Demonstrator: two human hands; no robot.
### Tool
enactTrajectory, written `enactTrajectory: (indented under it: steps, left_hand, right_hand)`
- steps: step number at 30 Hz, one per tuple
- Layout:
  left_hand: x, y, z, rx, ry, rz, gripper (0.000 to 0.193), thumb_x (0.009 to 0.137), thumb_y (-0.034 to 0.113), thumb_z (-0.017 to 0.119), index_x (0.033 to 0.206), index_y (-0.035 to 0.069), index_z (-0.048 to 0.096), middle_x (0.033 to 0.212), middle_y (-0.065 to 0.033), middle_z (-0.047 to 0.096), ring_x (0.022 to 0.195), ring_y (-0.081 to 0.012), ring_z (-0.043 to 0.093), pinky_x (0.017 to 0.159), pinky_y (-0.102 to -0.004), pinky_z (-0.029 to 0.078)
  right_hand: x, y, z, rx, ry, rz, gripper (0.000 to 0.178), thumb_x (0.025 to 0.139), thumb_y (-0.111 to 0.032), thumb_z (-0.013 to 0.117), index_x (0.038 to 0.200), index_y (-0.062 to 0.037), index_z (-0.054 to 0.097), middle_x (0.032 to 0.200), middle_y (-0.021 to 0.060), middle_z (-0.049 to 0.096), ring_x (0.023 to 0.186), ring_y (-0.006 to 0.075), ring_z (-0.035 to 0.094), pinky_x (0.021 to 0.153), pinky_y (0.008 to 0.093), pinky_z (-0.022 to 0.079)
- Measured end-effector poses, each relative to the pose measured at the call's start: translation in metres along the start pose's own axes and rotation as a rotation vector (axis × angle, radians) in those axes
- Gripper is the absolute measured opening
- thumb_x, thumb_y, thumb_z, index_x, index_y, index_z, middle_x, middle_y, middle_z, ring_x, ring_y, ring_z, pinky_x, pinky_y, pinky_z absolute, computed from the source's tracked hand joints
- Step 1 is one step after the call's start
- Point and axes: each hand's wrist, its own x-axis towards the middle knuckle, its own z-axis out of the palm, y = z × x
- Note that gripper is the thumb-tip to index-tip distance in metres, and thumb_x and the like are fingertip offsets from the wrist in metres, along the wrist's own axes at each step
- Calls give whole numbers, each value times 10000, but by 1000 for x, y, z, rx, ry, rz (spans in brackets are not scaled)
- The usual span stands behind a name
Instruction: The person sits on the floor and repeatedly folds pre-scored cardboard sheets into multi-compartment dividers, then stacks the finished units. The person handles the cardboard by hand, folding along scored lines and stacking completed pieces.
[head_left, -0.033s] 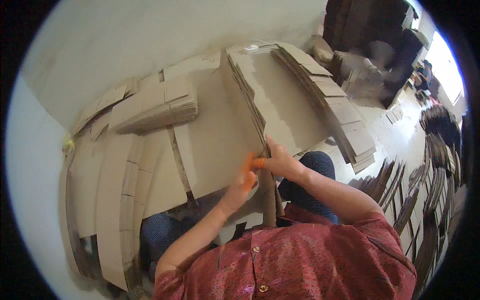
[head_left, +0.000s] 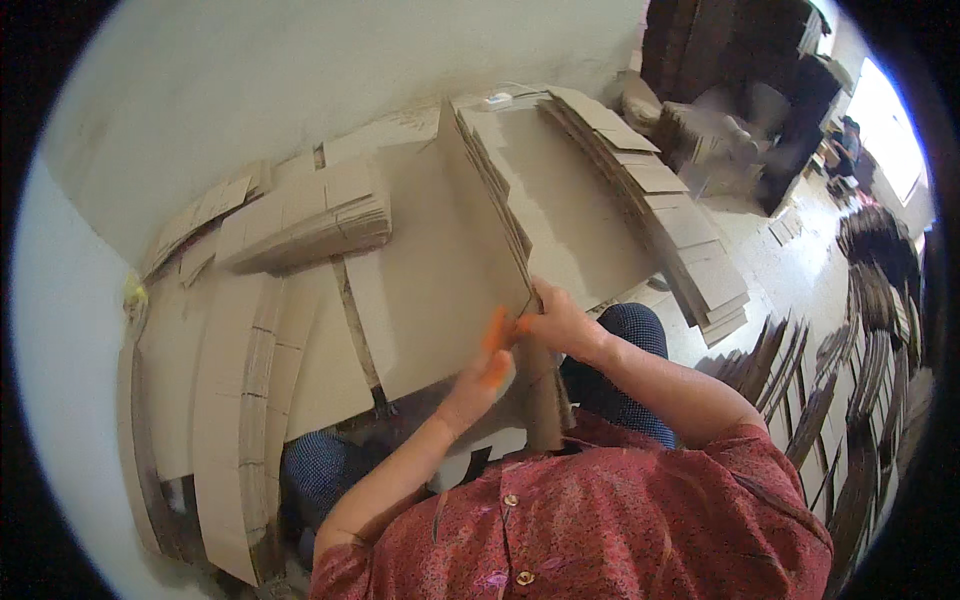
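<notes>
A row of thin brown cardboard sheets [head_left: 497, 185] stands on edge, running from the far side of the table toward my body. My right hand [head_left: 562, 322] is closed around the near end of these sheets, its thumb on their left side with an orange finger cover. Just left of it, my left hand [head_left: 482, 378] is held with its fingers apart against or close to the sheets' left face. Orange covers show on its fingers, which are partly smeared by motion. Whether those fingertips touch the cardboard, I cannot tell.
Stacked cardboard [head_left: 325, 215] lies on the table [head_left: 420, 290] at the left, with a long scored stack [head_left: 235, 400] nearer me. Another overlapping stack [head_left: 680, 215] runs along the right. Bundles of cardboard [head_left: 850, 400] stand on the floor at right. A wall [head_left: 330, 70] rises behind.
My left hand's fingers have shifted slightly away from my right thumb. My right hand keeps its hold on the cardboard sheets, and the view has shifted a little.
</notes>
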Motion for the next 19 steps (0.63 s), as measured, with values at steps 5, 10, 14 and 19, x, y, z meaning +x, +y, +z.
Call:
enactTrajectory:
  steps: [5,10,14,19]
  left_hand:
    - [-34,-37,-8,127,180,-156,485,990,254,487,1406,27,384,1344,-134,517,1240,-217,487,1022,-339,387]
    - [-38,-36,-10,356,232,-7,322,938,127,572,1246,33,575,1157,-128,652,1077,-190,612,924,-316,462]
    - [-39,-36,-16,453,197,-21,312,927,92,570,1229,17,581,1179,-162,634,1065,-223,619,914,-316,466]
    - [-23,-23,-54,631,268,102,276,939,113,562,1183,-9,605,1179,-159,635,1090,-235,601,936,-323,447]
  right_hand:
    - [-12,-14,-56,28,86,-167,434,751,10,588,1184,34,567,941,150,667,874,125,575,767,275,484]
    - [-8,-42,-129,-501,589,-311,506,752,70,491,1253,6,526,1082,216,634,992,289,614,869,351,472]
    - [19,-20,-180,-950,712,-226,586,778,60,439,1351,-62,459,1315,222,511,1185,396,505,988,435,408]
    - [82,108,-201,-1272,472,146,485,910,-128,452,1389,-68,409,1318,231,499,1158,379,524,979,490,403]
